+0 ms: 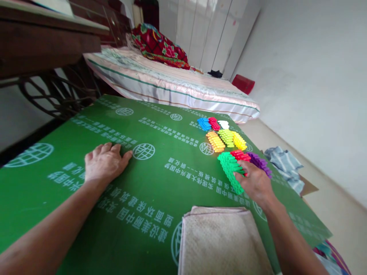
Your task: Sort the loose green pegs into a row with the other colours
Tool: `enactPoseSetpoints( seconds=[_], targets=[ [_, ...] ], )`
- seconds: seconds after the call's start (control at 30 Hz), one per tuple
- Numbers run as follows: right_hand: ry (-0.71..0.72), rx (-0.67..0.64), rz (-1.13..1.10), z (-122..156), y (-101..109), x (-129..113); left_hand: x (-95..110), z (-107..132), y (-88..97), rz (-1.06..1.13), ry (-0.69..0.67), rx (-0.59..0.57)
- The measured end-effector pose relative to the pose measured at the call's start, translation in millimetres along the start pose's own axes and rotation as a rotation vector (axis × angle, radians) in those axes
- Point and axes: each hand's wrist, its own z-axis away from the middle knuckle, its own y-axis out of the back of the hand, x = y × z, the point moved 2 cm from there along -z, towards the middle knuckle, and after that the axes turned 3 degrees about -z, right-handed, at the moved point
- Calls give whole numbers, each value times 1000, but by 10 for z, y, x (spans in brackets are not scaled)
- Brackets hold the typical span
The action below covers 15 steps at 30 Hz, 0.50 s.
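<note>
My left hand lies palm down on the green board, its fingers spread and nothing in them. On the right side, my right hand reaches over a red group of plastic pieces. Its thumb and forefinger are bent together, with a bit of red showing between them. Touching the thumb side is a stack of green knobbly pieces. Purple pieces lie just beyond the hand, partly hidden by it. Behind these sit orange, lime and yellow pieces.
Farther back are blue, red and white pieces. A folded beige cloth lies at the near edge. A bed stands behind the board, a sewing-machine table at left. Striped fabric rests beyond the right edge.
</note>
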Motion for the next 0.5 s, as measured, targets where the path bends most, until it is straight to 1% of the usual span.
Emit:
enactPoseSetpoints(
  seconds=[0.07,0.13,0.3,0.5],
  targets=[
    [-16,6,6,-50,0,89,-6,-7,-12,-3,1,6],
    [-37,1,4,-86,-11,121,-16,-15,-30,0,-1,12],
    [-52,-53,22,-136,-37,104,-31,-24,-59,-3,-7,24],
    [-45,-91,45,-154,-68,131,9,6,-12,9,0,15]
  ],
)
